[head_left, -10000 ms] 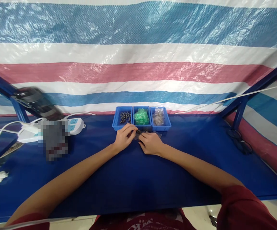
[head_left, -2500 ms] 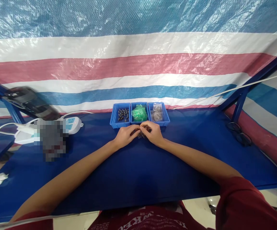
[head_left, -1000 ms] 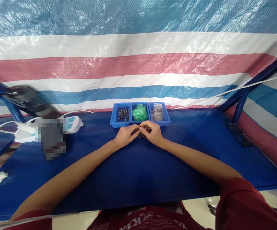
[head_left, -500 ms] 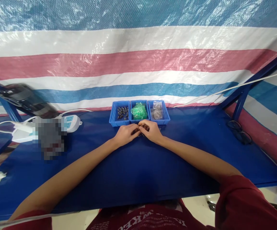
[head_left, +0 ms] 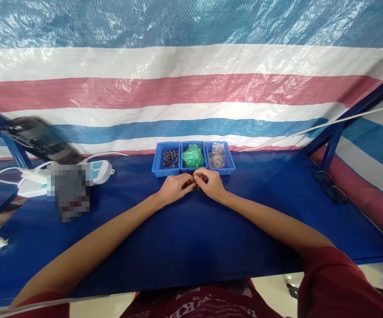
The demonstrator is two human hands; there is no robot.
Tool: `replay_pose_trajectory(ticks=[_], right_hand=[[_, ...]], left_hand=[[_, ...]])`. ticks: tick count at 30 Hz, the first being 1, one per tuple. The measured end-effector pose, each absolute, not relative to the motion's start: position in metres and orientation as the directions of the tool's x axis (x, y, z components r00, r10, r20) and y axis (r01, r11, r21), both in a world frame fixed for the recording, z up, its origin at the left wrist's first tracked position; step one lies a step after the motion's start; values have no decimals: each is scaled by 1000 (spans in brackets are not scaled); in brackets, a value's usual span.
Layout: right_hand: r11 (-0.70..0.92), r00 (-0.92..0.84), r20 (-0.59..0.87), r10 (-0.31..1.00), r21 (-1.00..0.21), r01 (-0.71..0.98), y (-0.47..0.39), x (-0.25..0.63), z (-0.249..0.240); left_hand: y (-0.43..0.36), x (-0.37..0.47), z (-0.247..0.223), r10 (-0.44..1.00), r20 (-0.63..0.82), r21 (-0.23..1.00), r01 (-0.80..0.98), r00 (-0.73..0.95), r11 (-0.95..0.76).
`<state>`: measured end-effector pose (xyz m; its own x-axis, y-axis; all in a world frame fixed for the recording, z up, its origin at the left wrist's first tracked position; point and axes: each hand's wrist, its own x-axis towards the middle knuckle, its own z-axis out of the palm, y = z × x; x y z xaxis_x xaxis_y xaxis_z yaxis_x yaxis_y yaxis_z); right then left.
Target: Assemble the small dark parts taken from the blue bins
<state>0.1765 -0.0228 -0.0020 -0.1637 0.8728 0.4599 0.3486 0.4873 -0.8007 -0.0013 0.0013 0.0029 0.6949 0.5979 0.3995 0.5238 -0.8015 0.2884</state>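
My left hand (head_left: 176, 187) and my right hand (head_left: 210, 183) meet fingertip to fingertip just in front of the bins. Both are closed in a pinch; whatever sits between the fingers is too small and too covered to name. Right behind the hands stands a blue bin (head_left: 193, 169) with green pieces in clear plastic (head_left: 193, 155). To its left, another blue bin (head_left: 166, 172) holds several small dark metal parts (head_left: 170, 157). A third blue bin (head_left: 230, 168) on the right contains clear plastic bags (head_left: 218, 155) with greyish contents.
On the left of the blue table (head_left: 191, 238) lie a white power strip (head_left: 102, 172) with cables, a blurred dark object (head_left: 70, 190) and a dark bottle-like item (head_left: 44, 139). Glasses (head_left: 331, 187) rest at the right. A striped tarp (head_left: 191, 90) hangs behind, between blue frame posts (head_left: 333, 139).
The view has tilted slightly, so everything sits a little lower. Both hands stay together in front of the bins, with only a slight shift of the fingers.
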Motion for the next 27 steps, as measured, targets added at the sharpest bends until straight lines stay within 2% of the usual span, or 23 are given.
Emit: replay_pose_trajectory(ticks=[27], right_hand=[[503, -206, 459, 864, -778, 375, -21, 177, -1]], left_hand=[[2, 0, 4, 594, 395, 282, 522, 701, -805]])
